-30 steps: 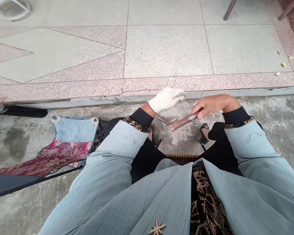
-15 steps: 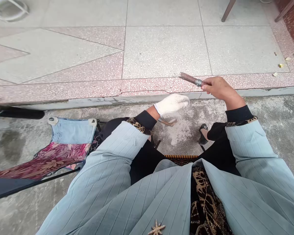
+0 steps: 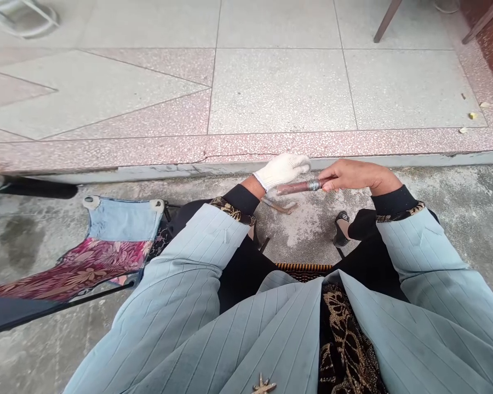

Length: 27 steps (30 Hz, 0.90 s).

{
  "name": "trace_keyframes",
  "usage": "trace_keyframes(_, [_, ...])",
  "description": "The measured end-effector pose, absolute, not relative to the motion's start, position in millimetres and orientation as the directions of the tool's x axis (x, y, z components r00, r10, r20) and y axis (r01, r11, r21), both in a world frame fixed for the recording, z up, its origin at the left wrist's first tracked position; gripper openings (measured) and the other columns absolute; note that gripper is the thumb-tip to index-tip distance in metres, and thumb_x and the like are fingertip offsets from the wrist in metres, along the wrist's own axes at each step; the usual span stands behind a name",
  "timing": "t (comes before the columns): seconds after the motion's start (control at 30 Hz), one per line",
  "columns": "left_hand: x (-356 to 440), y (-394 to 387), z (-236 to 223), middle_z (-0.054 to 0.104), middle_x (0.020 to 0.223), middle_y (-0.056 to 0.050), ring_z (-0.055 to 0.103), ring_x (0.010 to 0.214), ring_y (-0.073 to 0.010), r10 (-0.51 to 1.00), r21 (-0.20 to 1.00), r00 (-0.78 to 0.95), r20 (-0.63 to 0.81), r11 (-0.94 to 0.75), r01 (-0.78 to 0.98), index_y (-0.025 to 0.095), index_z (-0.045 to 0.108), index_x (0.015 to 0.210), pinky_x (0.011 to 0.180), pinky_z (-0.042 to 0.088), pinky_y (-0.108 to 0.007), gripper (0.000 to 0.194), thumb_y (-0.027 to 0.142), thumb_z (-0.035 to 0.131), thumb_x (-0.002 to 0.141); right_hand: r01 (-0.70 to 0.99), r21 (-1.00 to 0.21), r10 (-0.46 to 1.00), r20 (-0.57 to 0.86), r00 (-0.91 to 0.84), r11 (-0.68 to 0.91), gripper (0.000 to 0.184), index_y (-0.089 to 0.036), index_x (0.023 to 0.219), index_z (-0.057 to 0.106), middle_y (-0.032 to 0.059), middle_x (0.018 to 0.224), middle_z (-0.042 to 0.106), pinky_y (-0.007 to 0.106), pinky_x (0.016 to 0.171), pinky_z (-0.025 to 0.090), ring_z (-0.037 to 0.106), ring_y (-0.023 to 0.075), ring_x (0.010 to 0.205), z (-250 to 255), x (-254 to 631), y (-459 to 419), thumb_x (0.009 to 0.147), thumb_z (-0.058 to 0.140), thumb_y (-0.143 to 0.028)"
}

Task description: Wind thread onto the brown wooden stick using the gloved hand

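My left hand (image 3: 281,169) wears a white knit glove and is curled shut over a thin curved brown piece (image 3: 280,207) that sticks out below it. My bare right hand (image 3: 355,175) pinches the end of a reddish-brown rod with a metal band (image 3: 302,186). The rod lies almost level, its free end touching the gloved fingers. Both hands hover over the bare concrete between my knees. Pale blue pinstriped sleeves cover both arms.
A folding seat of blue and red floral cloth (image 3: 115,241) stands at my left, with a black tube (image 3: 33,189) behind it. A raised terrazzo step edge (image 3: 168,164) runs across ahead. Chair legs (image 3: 386,21) stand far right. A black shoe (image 3: 342,227) rests below my right wrist.
Half a second ago my right hand had swung the rod up and to the right, over the step. It has come back down against the gloved left hand, which barely moved.
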<state>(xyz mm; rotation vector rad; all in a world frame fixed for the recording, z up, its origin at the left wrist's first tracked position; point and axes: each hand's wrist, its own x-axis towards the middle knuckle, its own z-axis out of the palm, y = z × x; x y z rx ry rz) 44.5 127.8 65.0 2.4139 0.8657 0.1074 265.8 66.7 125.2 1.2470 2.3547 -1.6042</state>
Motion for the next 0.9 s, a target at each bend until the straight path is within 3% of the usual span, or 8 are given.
trace_keyframes(0.2, [54,114,46,0.067,0.084,-0.004,0.054,0.072,-0.0133,0.551,0.759,0.820,-0.153,-0.465,0.455,0.013,0.068,0.093,0.070,0.042,-0.025,0.039,0.043,0.043,0.096,0.674,-0.737,0.852,-0.319,-0.415,0.052,0.021,-0.017,0.089,0.068,-0.0026,0.069,0.049,0.027,0.064,0.030,0.043,0.0129,0.066,122,281,73,0.080,0.060,-0.035])
trace_keyframes(0.3, [56,107,46,0.067,0.086,-0.003,0.056,0.075,-0.0135,0.483,0.828,0.869,-0.108,-0.441,0.347,0.014,0.068,0.097,0.072,0.043,-0.025,0.040,0.045,0.042,0.096,0.804,-0.595,0.917,-0.313,-0.248,0.014,0.020,-0.016,0.093,0.069,-0.0003,0.071,0.052,0.028,0.064,0.031,0.045,0.0145,0.067,115,278,76,0.082,0.058,-0.028])
trace_keyframes(0.43, [54,107,48,0.068,0.089,-0.003,0.058,0.078,-0.0146,0.428,0.750,0.897,-0.115,-0.554,0.361,0.016,0.067,0.099,0.072,0.041,-0.024,0.039,0.044,0.040,0.096,0.964,-0.258,0.921,-0.354,-0.163,0.072,0.023,-0.015,0.101,0.071,0.0084,0.087,0.066,0.030,0.067,0.032,0.054,0.0202,0.078,106,270,79,0.086,0.056,-0.025])
trace_keyframes(0.53, [51,107,52,0.068,0.082,-0.002,0.058,0.071,-0.0152,0.411,0.577,0.898,-0.158,-0.699,0.422,0.019,0.068,0.095,0.065,0.036,-0.025,0.034,0.041,0.042,0.095,0.959,-0.181,0.768,-0.573,-0.285,0.220,0.024,-0.016,0.102,0.074,0.0109,0.095,0.070,0.031,0.067,0.033,0.058,0.0217,0.082,102,264,77,0.088,0.057,-0.026])
trace_keyframes(0.63, [50,107,60,0.069,0.083,-0.003,0.059,0.072,-0.0162,0.400,0.421,0.908,-0.127,-0.807,0.415,0.021,0.069,0.096,0.063,0.033,-0.027,0.030,0.037,0.044,0.095,0.910,-0.271,0.527,-0.748,-0.404,0.312,0.021,-0.017,0.098,0.076,0.0077,0.091,0.070,0.030,0.065,0.034,0.058,0.0194,0.077,102,257,71,0.085,0.061,-0.023])
trace_keyframes(0.73, [48,111,69,0.071,0.089,-0.002,0.061,0.077,-0.0157,0.405,0.425,0.908,-0.106,-0.807,0.410,0.021,0.069,0.098,0.066,0.034,-0.025,0.030,0.033,0.042,0.095,0.823,-0.498,0.339,-0.751,-0.567,0.273,0.025,-0.018,0.103,0.076,0.0032,0.083,0.069,0.028,0.066,0.035,0.056,0.0171,0.074,110,256,66,0.084,0.062,-0.025])
trace_keyframes(0.8, [47,115,72,0.071,0.092,-0.002,0.061,0.081,-0.0150,0.421,0.496,0.902,-0.098,-0.765,0.411,0.019,0.069,0.098,0.071,0.038,-0.024,0.029,0.030,0.041,0.094,0.721,-0.663,0.323,-0.650,-0.688,0.200,0.030,-0.019,0.109,0.076,0.0010,0.084,0.069,0.027,0.069,0.037,0.056,0.0166,0.076,119,263,65,0.084,0.063,-0.031])
trace_keyframes(0.9, [46,120,68,0.070,0.092,-0.004,0.061,0.084,-0.0152,0.450,0.625,0.889,-0.087,-0.670,0.401,0.015,0.068,0.096,0.078,0.041,-0.024,0.029,0.027,0.042,0.093,0.608,-0.785,0.472,-0.493,-0.731,0.121,0.039,-0.022,0.116,0.075,0.0004,0.096,0.070,0.028,0.075,0.039,0.057,0.0181,0.084,133,282,65,0.083,0.065,-0.040])
